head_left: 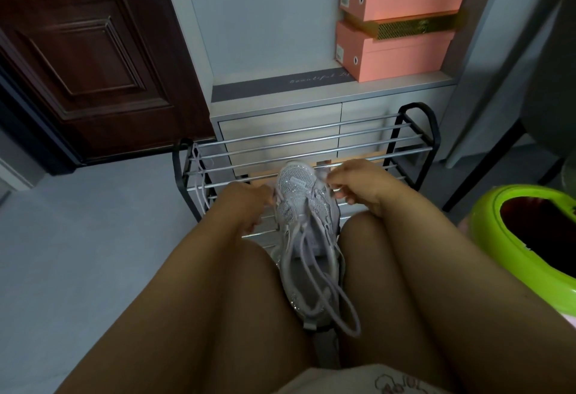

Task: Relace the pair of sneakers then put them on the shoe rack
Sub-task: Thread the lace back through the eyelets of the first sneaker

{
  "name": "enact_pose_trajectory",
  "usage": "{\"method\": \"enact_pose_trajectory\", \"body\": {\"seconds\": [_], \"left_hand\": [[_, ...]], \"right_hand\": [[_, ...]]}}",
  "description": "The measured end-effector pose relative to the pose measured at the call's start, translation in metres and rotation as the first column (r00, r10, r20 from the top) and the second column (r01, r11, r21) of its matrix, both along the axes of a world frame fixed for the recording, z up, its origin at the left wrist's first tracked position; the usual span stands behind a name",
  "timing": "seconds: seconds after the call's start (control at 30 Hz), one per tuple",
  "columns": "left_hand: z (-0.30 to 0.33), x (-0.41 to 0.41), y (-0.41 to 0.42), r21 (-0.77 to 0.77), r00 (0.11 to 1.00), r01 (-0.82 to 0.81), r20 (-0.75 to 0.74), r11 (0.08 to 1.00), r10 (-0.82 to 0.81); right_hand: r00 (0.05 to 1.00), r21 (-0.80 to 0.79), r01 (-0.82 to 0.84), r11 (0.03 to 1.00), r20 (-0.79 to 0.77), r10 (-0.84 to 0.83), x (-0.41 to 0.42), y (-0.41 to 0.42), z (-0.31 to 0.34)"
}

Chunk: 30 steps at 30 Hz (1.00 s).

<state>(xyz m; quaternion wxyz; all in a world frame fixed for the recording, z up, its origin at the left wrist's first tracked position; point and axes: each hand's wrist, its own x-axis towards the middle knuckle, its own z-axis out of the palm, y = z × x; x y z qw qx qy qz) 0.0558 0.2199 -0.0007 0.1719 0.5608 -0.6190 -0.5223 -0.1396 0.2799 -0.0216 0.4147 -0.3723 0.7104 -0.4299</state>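
A pale lilac sneaker (300,206) with glittery mesh lies between my knees, its tongue pointing away from me. Its long lace (339,306) hangs in loose loops toward me. My left hand (249,203) pinches the lace at the sneaker's left side near the tongue. My right hand (352,185) pinches the lace end at the upper right of the tongue. A black shoe rack (311,144) with silver bars stands just beyond the sneaker. A second loose lace (199,181) is draped over the rack's left end. The other sneaker is out of sight.
Pink shoe boxes (402,19) are stacked on a grey cabinet (280,119) behind the rack. A dark wooden door (87,57) is at the left. A lime green bin (530,231) stands close at my right. Grey floor (78,238) spreads to the left.
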Motion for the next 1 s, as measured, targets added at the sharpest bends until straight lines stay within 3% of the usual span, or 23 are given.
{"method": "enact_pose_trajectory", "body": {"seconds": [0.1, 0.4, 0.57, 0.73, 0.9, 1.0], "left_hand": [[-0.017, -0.013, -0.016, 0.158, 0.991, -0.076, -0.098, 0.985, 0.092], [-0.024, -0.043, -0.052, 0.347, 0.973, -0.107, -0.158, 0.932, 0.17], [-0.019, -0.049, -0.049, 0.217, 0.918, -0.138, -0.337, 0.966, 0.207], [-0.015, -0.026, -0.037, 0.151, 0.85, -0.006, -0.52, 0.988, 0.085], [-0.015, -0.007, -0.026, -0.01, 0.86, 0.16, -0.489, 0.987, -0.144], [-0.009, -0.004, -0.015, -0.143, 0.88, 0.25, -0.378, 0.958, -0.286]], "right_hand": [[0.99, 0.136, 0.142, 0.98, -0.02, -0.141, 0.0, -0.014, -0.001], [0.976, 0.127, 0.175, 0.976, 0.11, -0.189, 0.009, -0.042, 0.0], [0.972, -0.133, 0.163, 0.978, 0.193, -0.136, 0.014, -0.043, 0.007], [0.952, -0.124, 0.162, 0.979, 0.281, -0.121, 0.0, -0.023, 0.007], [0.986, -0.172, 0.02, 0.985, 0.168, 0.009, -0.002, -0.007, 0.021], [0.995, -0.137, -0.093, 0.986, 0.024, 0.097, 0.007, 0.002, 0.028]]}}
